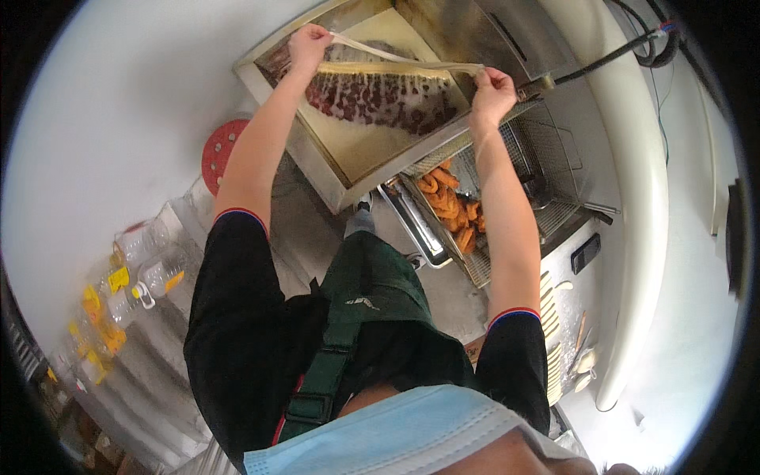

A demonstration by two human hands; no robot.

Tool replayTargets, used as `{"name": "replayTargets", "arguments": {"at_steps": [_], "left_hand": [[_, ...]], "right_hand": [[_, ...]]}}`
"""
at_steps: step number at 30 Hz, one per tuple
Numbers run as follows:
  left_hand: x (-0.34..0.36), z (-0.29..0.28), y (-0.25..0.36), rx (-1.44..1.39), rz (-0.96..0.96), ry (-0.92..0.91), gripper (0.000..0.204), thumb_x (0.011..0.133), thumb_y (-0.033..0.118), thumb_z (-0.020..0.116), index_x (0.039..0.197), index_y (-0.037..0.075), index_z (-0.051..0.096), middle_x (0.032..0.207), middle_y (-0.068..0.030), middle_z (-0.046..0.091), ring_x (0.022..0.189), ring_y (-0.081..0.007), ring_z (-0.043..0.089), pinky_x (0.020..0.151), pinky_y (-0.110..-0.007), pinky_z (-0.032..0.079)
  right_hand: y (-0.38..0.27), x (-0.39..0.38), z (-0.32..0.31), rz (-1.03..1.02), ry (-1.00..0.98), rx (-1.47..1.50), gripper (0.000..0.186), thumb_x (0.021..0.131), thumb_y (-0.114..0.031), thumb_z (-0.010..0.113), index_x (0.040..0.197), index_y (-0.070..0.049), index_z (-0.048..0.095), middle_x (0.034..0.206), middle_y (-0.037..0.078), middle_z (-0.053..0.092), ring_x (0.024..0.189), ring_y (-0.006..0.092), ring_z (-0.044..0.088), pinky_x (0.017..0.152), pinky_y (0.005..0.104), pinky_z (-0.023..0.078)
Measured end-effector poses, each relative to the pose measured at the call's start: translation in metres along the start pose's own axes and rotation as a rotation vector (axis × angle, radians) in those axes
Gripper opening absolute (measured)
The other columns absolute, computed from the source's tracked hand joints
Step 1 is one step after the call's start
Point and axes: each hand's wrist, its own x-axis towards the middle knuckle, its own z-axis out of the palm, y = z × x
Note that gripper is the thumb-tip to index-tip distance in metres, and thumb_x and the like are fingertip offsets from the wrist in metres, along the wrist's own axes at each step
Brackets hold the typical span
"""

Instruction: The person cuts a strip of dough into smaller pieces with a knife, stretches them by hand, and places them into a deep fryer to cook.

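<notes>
A long pale strip of dough [372,51] hangs stretched between my two hands, sagging slightly over the fryer. My left hand [309,47] pinches its far-left end above the fryer's rim. At the right end, the fingers of my right hand [492,93] are closed on the dough near the fryer's right side. Below is the square metal fryer [317,154], holding yellowish, foaming oil [348,138] with a dark, reddish patch showing through. A pale yellow band lies across the oil just under the strip; I cannot tell whether it is dough.
Right of the fryer, a wire basket [570,170] holds browned fried dough sticks [450,202]. Raw dough strips [549,336] lie on a surface at the lower right, near a black phone [586,253]. Clear plastic bottles [162,269] and a red perforated disc [222,150] are at left.
</notes>
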Motion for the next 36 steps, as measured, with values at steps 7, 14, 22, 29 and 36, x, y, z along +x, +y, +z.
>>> {"name": "replayTargets", "arguments": {"at_steps": [7, 14, 22, 29, 36], "left_hand": [[-0.012, 0.011, -0.03, 0.412, -0.004, -0.183, 0.01, 0.076, 0.016, 0.066, 0.077, 0.006, 0.066, 0.078, -0.0082, 0.068, 0.074, -0.0234, 0.065, 0.068, -0.036, 0.051], [-0.028, -0.048, -0.018, 0.504, 0.111, -0.314, 0.008, 0.077, 0.013, 0.065, 0.082, 0.007, 0.063, 0.078, -0.0072, 0.067, 0.073, -0.0246, 0.065, 0.066, -0.038, 0.051], [-0.015, -0.046, -0.025, 0.711, 0.091, -0.357, 0.006, 0.077, 0.007, 0.059, 0.079, 0.008, 0.064, 0.082, -0.0119, 0.066, 0.08, -0.0312, 0.064, 0.069, -0.044, 0.05], [0.025, -0.014, -0.027, 0.74, 0.164, -0.244, 0.009, 0.079, 0.005, 0.056, 0.08, 0.009, 0.064, 0.081, -0.015, 0.064, 0.079, -0.0346, 0.062, 0.067, -0.046, 0.049], [0.057, -0.003, -0.007, 0.659, 0.347, -0.12, 0.006, 0.078, 0.012, 0.061, 0.08, 0.008, 0.065, 0.076, -0.013, 0.065, 0.073, -0.0329, 0.062, 0.067, -0.041, 0.05]], "right_hand": [[0.044, -0.022, 0.012, 0.118, -0.138, -0.283, 0.005, 0.081, -0.001, 0.064, 0.081, 0.001, 0.06, 0.073, 0.003, 0.06, 0.068, 0.0114, 0.052, 0.065, 0.0274, 0.045], [0.027, -0.03, -0.022, 0.172, -0.253, -0.176, 0.005, 0.081, -0.003, 0.065, 0.082, 0.0, 0.061, 0.074, 0.001, 0.059, 0.067, 0.0093, 0.052, 0.063, 0.0237, 0.044], [0.042, -0.04, 0.0, 0.158, -0.38, -0.344, 0.008, 0.079, -0.004, 0.065, 0.083, 0.0, 0.06, 0.075, 0.003, 0.06, 0.069, 0.0123, 0.055, 0.066, 0.0267, 0.046], [0.06, -0.035, 0.029, 0.115, -0.232, -0.394, 0.009, 0.076, -0.005, 0.067, 0.081, 0.001, 0.062, 0.074, 0.007, 0.064, 0.067, 0.014, 0.057, 0.066, 0.0288, 0.047], [0.056, -0.021, 0.023, 0.13, -0.208, -0.155, 0.008, 0.079, -0.004, 0.066, 0.081, 0.001, 0.061, 0.072, 0.004, 0.062, 0.065, 0.0104, 0.055, 0.064, 0.0262, 0.046]]}}
